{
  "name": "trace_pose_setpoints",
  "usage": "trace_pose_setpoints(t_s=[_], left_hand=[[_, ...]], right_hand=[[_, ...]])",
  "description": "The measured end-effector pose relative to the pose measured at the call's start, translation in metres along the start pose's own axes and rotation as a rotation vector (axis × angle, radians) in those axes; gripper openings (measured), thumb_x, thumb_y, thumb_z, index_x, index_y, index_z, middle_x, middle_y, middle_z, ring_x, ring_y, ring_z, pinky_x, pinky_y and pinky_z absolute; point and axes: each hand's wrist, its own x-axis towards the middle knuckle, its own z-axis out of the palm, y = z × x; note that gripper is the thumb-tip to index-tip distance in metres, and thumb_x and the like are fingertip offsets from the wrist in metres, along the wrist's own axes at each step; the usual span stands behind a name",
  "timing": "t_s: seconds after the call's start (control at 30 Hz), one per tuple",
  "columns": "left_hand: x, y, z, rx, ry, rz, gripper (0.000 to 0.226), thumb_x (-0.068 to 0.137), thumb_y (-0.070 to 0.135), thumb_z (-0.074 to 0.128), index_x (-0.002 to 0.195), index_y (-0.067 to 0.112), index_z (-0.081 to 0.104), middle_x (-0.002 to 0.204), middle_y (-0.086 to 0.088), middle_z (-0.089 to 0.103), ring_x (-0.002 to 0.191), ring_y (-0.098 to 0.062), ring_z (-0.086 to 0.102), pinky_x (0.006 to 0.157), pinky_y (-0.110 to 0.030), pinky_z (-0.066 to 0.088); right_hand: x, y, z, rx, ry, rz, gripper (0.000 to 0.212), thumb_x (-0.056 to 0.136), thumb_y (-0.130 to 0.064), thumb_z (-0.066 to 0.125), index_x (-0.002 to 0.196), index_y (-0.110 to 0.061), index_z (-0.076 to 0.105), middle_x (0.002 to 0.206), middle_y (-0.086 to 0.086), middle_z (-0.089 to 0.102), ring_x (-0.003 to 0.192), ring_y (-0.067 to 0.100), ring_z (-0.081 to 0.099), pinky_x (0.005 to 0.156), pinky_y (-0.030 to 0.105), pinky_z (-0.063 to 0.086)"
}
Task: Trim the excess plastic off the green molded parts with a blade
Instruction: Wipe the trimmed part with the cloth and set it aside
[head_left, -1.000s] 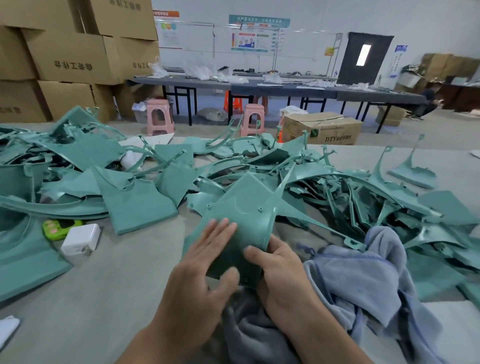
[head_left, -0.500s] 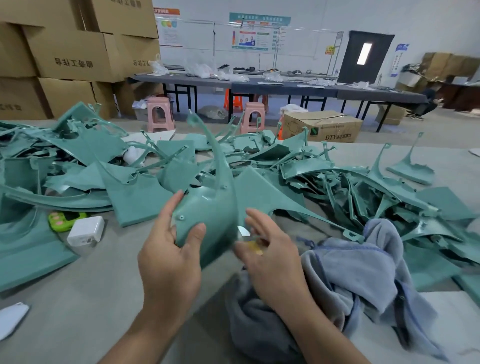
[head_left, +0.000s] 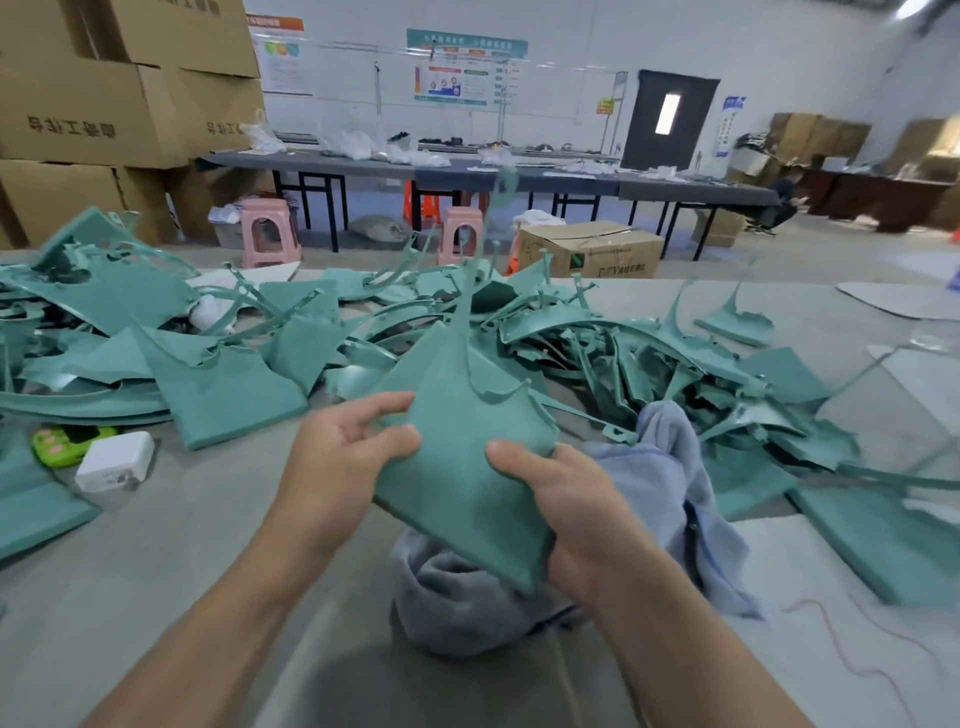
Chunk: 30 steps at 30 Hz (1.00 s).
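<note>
We have turned the part (head_left: 462, 452) matte-side up, with left hand (head_left: 337, 462) and right hand (head_left: 571, 499) gripping its edges.

Factory workshop floor; stacked cardboard cartons (head_left: 93, 109) far left; long dark worktables (head_left: 519, 175) at the far side; pink stools (head_left: 270, 228) by them; wall notices (head_left: 457, 78); green molded parts (head_left: 571, 332) heaped on the near table (head_left: 130, 571).

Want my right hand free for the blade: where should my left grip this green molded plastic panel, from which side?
Grip the green molded plastic panel by its broad flat body, from the left edge, where the left hand holds it. The thin spur and ragged flash lie toward the upper right, probably within the blade's reach.
</note>
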Motion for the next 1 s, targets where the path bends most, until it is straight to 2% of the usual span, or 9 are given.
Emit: trace_pose_setpoints(t_s=[0.17,0.23,0.33,0.47,0.6,0.7,0.77,0.87,1.0], left_hand=[[-0.024,0.015,0.054,-0.255,0.058,-0.018,0.021,0.094,0.002,0.064,0.104,0.016,0.076,0.091,-0.002,0.08,0.082,-0.014,0.076,0.067,-0.02,0.057],[-0.039,0.03,0.078,-0.128,0.195,0.065,0.025,0.091,0.005,0.069,0.093,0.029,0.076,0.081,0.007,0.078,0.073,-0.011,0.072,0.065,-0.025,0.058],[-0.073,0.058,0.117,0.151,0.033,0.299,0.018,0.086,0.027,0.068,0.099,0.037,0.076,0.085,0.02,0.077,0.08,-0.001,0.073,0.075,-0.031,0.062],[-0.127,0.075,0.173,0.502,-0.463,0.516,0.032,0.079,0.05,0.057,0.109,0.057,0.066,0.102,0.04,0.068,0.098,0.014,0.065,0.087,-0.029,0.058],[-0.163,0.056,0.213,0.465,-0.362,0.574,0.042,0.082,0.043,0.066,0.124,0.044,0.068,0.136,0.035,0.053,0.133,0.015,0.042,0.112,-0.008,0.029],[-0.197,0.047,0.249,0.296,-0.593,0.254,0.065,0.08,0.042,0.077,0.135,0.061,0.047,0.136,0.037,0.051,0.124,0.011,0.052,0.099,-0.014,0.043],[-0.233,0.03,0.278,0.021,-0.929,-0.086,0.055,0.083,0.016,0.08,0.119,0.055,0.064,0.121,0.015,0.071,0.104,-0.007,0.07,0.083,-0.026,0.056],[-0.3,-0.001,0.313,0.091,-1.159,-0.187,0.033,0.087,-0.005,0.066,0.104,0.021,0.077,0.094,0.002,0.08,0.082,-0.011,0.076,0.065,-0.019,0.055],[-0.377,-0.039,0.347,0.333,-1.36,-0.26,0.025,0.087,0.0,0.071,0.075,0.02,0.08,0.068,0.007,0.075,0.06,-0.002,0.069,0.053,-0.014,0.048]], right_hand=[[-0.042,-0.021,-0.035,-0.305,0.324,-0.211,0.011,0.087,-0.012,0.077,0.096,-0.019,0.078,0.084,-0.006,0.078,0.077,0.013,0.074,0.068,0.024,0.057],[-0.066,-0.026,-0.048,-0.465,0.487,-0.325,0.049,0.084,-0.023,0.077,0.13,-0.029,0.064,0.119,-0.012,0.071,0.107,0.006,0.067,0.094,0.029,0.054],[-0.106,-0.023,-0.058,-0.392,0.176,-0.396,0.072,0.084,-0.047,0.07,0.15,-0.032,0.044,0.148,-0.009,0.055,0.136,0.009,0.052,0.114,0.037,0.044],[-0.159,-0.026,-0.098,0.156,0.271,-0.338,0.046,0.093,-0.032,0.068,0.131,-0.007,0.065,0.122,0.015,0.072,0.107,0.02,0.072,0.084,0.03,0.059],[-0.231,-0.021,-0.163,0.266,0.436,-0.379,0.032,0.097,-0.004,0.052,0.095,-0.013,0.082,0.106,0.019,0.077,0.09,0.025,0.077,0.068,0.029,0.061],[-0.3,0.007,-0.204,0.314,0.599,-0.361,0.029,0.085,-0.011,0.06,0.107,-0.006,0.079,0.115,0.021,0.074,0.101,0.031,0.075,0.074,0.035,0.062],[-0.347,0.038,-0.225,0.32,0.73,-0.297,0.033,0.084,-0.013,0.063,0.111,0.0,0.076,0.115,0.022,0.074,0.104,0.034,0.073,0.079,0.041,0.062],[-0.412,0.089,-0.242,0.359,0.933,-0.18,0.031,0.078,-0.012,0.066,0.102,0.003,0.078,0.109,0.025,0.074,0.097,0.036,0.075,0.082,0.04,0.063],[-0.487,0.159,-0.257,0.49,1.203,-0.03,0.034,0.075,-0.008,0.07,0.105,0.008,0.076,0.106,0.028,0.074,0.098,0.042,0.073,0.089,0.049,0.059]])
